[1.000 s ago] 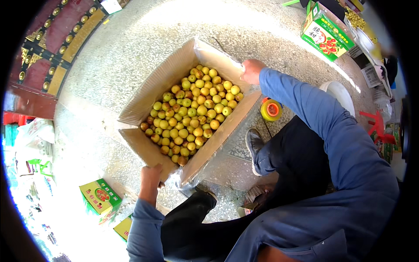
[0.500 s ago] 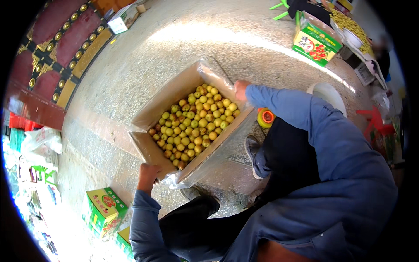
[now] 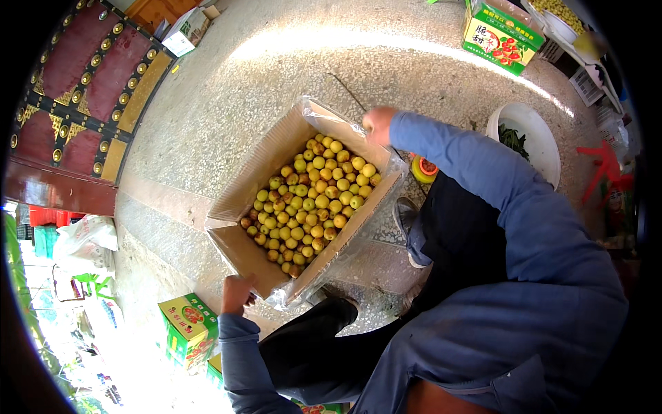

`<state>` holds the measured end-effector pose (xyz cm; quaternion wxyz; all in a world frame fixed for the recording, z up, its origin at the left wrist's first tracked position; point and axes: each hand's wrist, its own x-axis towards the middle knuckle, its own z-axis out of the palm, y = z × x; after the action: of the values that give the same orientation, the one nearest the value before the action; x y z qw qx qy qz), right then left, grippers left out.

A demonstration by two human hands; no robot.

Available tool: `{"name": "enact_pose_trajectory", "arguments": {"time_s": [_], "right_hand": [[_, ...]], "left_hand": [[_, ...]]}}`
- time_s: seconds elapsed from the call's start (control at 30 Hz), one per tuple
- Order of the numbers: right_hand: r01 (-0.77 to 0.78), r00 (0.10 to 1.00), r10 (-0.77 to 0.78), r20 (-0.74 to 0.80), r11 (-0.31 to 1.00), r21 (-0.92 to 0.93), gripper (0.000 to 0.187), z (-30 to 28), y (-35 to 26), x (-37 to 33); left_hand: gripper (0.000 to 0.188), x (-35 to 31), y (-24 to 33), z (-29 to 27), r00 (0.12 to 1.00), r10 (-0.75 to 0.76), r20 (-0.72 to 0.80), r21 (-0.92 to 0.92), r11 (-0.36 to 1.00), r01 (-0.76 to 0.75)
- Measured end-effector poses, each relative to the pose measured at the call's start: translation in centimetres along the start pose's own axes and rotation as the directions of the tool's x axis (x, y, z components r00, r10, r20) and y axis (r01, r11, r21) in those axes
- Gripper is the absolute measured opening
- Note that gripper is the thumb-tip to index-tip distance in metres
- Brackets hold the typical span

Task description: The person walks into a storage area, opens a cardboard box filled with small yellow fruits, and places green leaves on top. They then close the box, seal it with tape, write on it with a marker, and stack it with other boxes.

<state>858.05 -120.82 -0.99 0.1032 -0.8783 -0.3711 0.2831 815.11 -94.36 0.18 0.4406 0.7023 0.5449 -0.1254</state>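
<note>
A cardboard box (image 3: pixel 238 181) stands on the floor before me, its top open, with clear plastic film (image 3: pixel 318 284) over its near wall and corners. Inside lies a thick layer of round jujubes (image 3: pixel 314 200), yellow-green with brown patches. My left hand (image 3: pixel 237 294) is closed on the box's near left corner, fingers partly hidden. At the far right corner my right hand (image 3: pixel 379 125) grips the box's upper edge, its fingers curled over it. Both my feet are close to the near side of the box.
A white bucket (image 3: pixel 493 127) holding green leaves stands at right, with a yellow and orange round object (image 3: pixel 423 168) nearer the box. Printed green cartons stand at far right (image 3: pixel 502 38) and lower left (image 3: pixel 189 330). A studded door (image 3: pixel 103 69) is at far left.
My view has shifted, showing more of the white bucket. The right hand has moved slightly up along the box's corner; both hands stay at the box, which has turned a little.
</note>
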Motion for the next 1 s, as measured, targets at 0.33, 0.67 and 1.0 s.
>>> {"name": "enact_pose_trajectory", "arguments": {"time_s": [0.33,0.67,1.0], "right_hand": [[-0.265,0.572,0.547,-0.612,0.829,0.492,0.021,1.1,30.9,-11.8],[-0.7,0.713,0.695,-0.095,0.696,-0.163,0.031,11.1,43.7,-16.5],[-0.788,0.448,0.891,0.072,0.355,0.503,0.017,7.7,47.5,-13.4]], "left_hand": [[0.05,0.9,-0.1,-6.2,0.86,-0.104,-0.5,-0.402,0.907,-0.124],[0.046,-2.9,0.4,-2.8,0.827,-0.044,-0.561,-0.416,0.879,-0.235],[0.049,-0.2,-2.3,-2.5,0.837,-0.092,-0.539,-0.397,0.905,-0.156]]}}
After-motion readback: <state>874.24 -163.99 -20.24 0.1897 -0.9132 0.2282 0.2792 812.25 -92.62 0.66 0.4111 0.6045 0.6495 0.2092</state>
